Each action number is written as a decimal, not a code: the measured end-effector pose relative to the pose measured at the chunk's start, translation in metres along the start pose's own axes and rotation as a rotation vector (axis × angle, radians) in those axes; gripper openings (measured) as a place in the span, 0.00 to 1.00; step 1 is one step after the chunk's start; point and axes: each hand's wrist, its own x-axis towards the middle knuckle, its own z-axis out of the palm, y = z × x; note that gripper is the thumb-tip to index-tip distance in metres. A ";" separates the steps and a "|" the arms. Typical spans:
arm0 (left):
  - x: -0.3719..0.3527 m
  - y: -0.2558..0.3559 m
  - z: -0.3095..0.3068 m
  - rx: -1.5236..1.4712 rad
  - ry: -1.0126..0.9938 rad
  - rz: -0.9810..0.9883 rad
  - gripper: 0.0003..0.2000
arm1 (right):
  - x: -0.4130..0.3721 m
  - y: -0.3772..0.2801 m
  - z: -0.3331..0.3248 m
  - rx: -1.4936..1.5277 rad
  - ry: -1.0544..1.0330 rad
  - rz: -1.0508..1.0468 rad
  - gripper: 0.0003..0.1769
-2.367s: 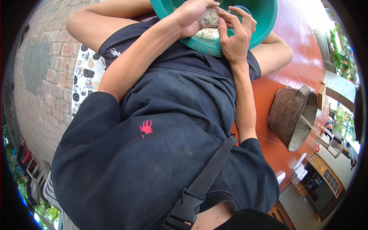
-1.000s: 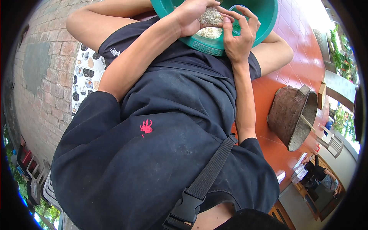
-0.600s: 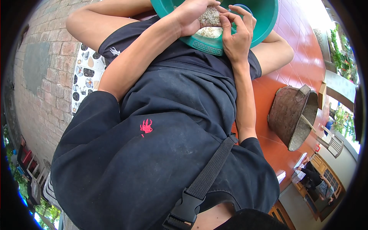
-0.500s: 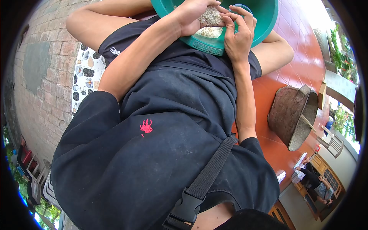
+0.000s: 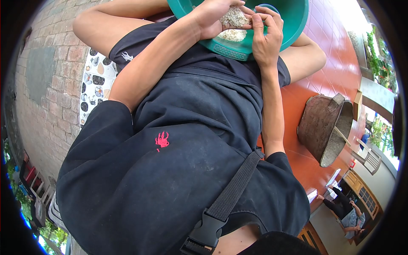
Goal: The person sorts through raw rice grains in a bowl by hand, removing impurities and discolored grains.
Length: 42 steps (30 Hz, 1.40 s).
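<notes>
My left hand is cupped palm up, with a small heap of rice grains lying across its palm and fingers. Close beside the heap, my right hand has its thumb and fingers drawn together in a pinch at the left fingertips; whatever is between them is too small to make out. Both hands are over a green plastic basin on my lap. More rice lies in the basin below the hands. A blue-rimmed round item shows partly behind my right fingers.
A large, worn brown tub with a stick stands on the red tiled floor to the right. Farther off, a person sits near a wooden door. Grey brick paving lies at left, beside a pebble-patterned surface.
My right hand has shifted slightly, its thumb now more upright beside the rice. My left hand stays put. The person in the background has changed posture.
</notes>
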 end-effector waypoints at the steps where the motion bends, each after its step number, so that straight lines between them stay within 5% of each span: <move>1: 0.001 0.000 -0.001 0.000 0.000 0.000 0.17 | 0.000 -0.001 0.000 0.005 0.001 -0.003 0.12; 9: -0.007 0.007 0.014 0.042 0.009 -0.016 0.20 | -0.002 0.000 0.002 0.044 0.090 0.110 0.16; 15: -0.015 0.013 0.026 0.120 0.082 -0.032 0.21 | -0.001 0.003 0.006 -0.151 0.366 0.089 0.14; 19: -0.009 0.008 0.015 0.054 0.078 -0.064 0.20 | -0.001 -0.003 0.002 -0.136 0.210 0.034 0.08; 21: -0.001 0.001 -0.002 -0.003 -0.106 0.043 0.19 | -0.001 -0.006 0.000 -0.175 0.058 -0.071 0.07; 24: -0.005 0.007 0.007 0.002 0.042 0.007 0.18 | 0.000 -0.011 -0.001 -0.157 0.003 -0.124 0.07; 42: 0.001 -0.001 -0.005 0.035 0.008 0.103 0.17 | -0.002 -0.009 0.003 -0.154 -0.062 -0.104 0.06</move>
